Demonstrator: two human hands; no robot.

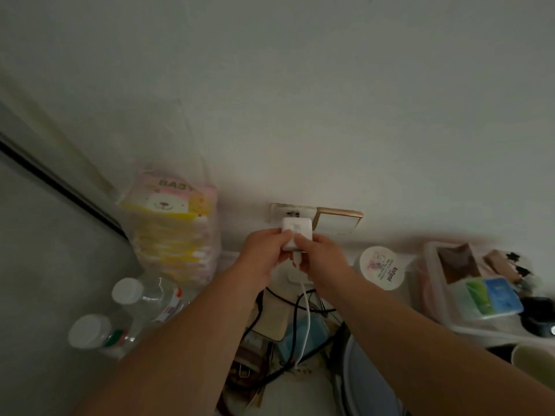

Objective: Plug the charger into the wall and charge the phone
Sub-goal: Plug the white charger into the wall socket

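Observation:
A white charger block [295, 232] sits just below the wall socket [289, 212], a white plate with a gold-rimmed switch [338, 221] to its right. My left hand [265, 255] grips the block's left side and my right hand [318, 255] pinches its lower right side near the cable plug. A white cable [306, 313] hangs down from the block into the clutter below. I cannot tell whether the prongs are in the socket. A phone-like slab [271, 316] lies under the cables, partly hidden.
A pack of baby diapers [175, 223] leans on the wall at left, with two clear bottles [132, 310] below it. A round white tub [383, 267] and a plastic bin of items [480, 280] stand at right. Black cables [288, 334] tangle beneath my hands.

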